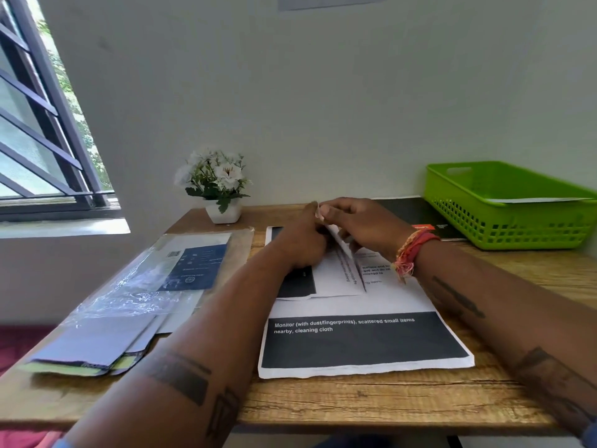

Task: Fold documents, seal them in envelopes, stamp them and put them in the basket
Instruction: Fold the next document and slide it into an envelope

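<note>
Two hands meet at the centre of the frame over a printed stack of documents on the wooden bench. Fingers of the left hand and of the right hand are curled and pinch the raised edge of a folded sheet, which lies on the stack. At far right sits a green basket holding an envelope. More envelopes in clear wrapping lie at lower left.

Bare desk lay open along the near edge. Envelopes crowded the left side. The green basket blocked the far right corner.
</note>
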The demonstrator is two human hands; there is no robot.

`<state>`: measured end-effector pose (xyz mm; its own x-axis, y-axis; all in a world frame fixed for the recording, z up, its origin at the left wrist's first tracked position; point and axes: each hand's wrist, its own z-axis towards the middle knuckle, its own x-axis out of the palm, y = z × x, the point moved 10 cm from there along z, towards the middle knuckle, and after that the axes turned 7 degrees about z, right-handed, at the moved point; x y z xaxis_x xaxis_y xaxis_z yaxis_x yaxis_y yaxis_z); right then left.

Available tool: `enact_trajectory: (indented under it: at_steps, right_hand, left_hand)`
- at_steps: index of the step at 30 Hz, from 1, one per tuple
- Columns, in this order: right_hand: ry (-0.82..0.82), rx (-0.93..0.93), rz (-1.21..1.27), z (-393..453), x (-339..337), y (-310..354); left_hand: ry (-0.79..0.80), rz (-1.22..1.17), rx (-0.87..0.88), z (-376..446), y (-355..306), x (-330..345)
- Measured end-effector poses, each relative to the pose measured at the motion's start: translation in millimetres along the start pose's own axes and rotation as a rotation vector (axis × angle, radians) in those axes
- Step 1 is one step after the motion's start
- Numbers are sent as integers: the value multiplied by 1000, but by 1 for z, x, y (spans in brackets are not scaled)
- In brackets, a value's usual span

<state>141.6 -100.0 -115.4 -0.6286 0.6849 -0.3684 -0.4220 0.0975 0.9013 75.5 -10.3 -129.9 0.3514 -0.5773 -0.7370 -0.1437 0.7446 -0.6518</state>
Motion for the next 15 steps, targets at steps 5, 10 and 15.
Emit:
enact_trajectory:
  at_steps: [5,10,15]
  right_hand:
    - [60,-117,-336,-4,16,5]
    - [181,-112,-578,-5,28,-1]
    - [213,-111,-667,-7,29,1]
  left_hand:
    - [-59,-172,-148,-1,18,-14]
    - [-30,160,-115,5,26,-16]
    - [-62,320,-167,4,36,-28]
